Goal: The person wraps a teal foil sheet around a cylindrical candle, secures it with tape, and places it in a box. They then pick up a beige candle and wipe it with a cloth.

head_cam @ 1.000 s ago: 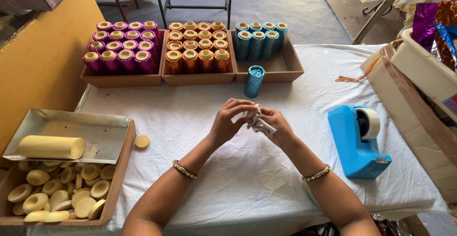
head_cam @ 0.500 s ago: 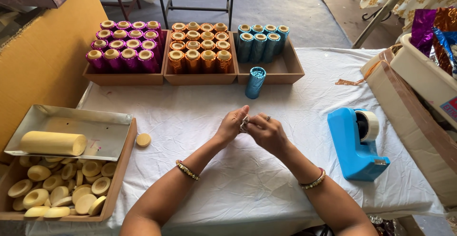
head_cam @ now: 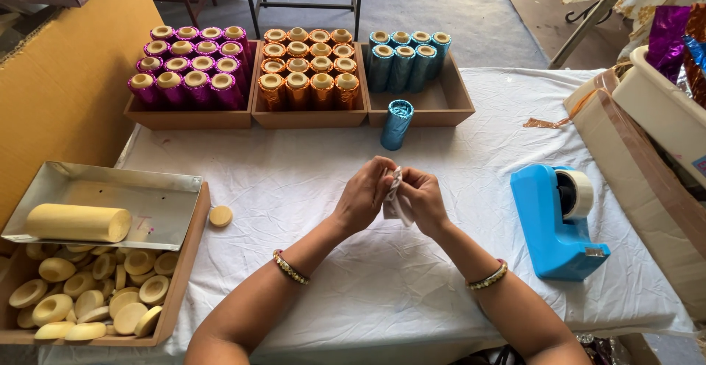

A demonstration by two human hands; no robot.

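Head view: over the middle of the bench [head_cam: 309,188], which is draped in a white cloth, the left hand [head_cam: 364,196] and right hand [head_cam: 423,199] meet fingertip to fingertip. Between them sits a small crumpled piece of silvery foil [head_cam: 395,197]; each grip is pressed together on it, the left pinching its upper edge and the right holding its lower part, so the foil lies right in the seam between the two hands.

Along the far edge stand three wooden trays: one with purple foil rolls [head_cam: 187,67], one with orange foil rolls [head_cam: 305,67], and one partly filled with blue foil rolls [head_cam: 408,56]. A single blue roll [head_cam: 396,124] stands just in front of that last tray.

Near the right edge is a blue tape dispenser [head_cam: 555,221]. At the left edge a metal tray [head_cam: 154,203] carries a pale yellow cylinder [head_cam: 77,223], resting over a box of pale yellow discs [head_cam: 88,299]; one loose disc [head_cam: 220,216] lies just beside it.
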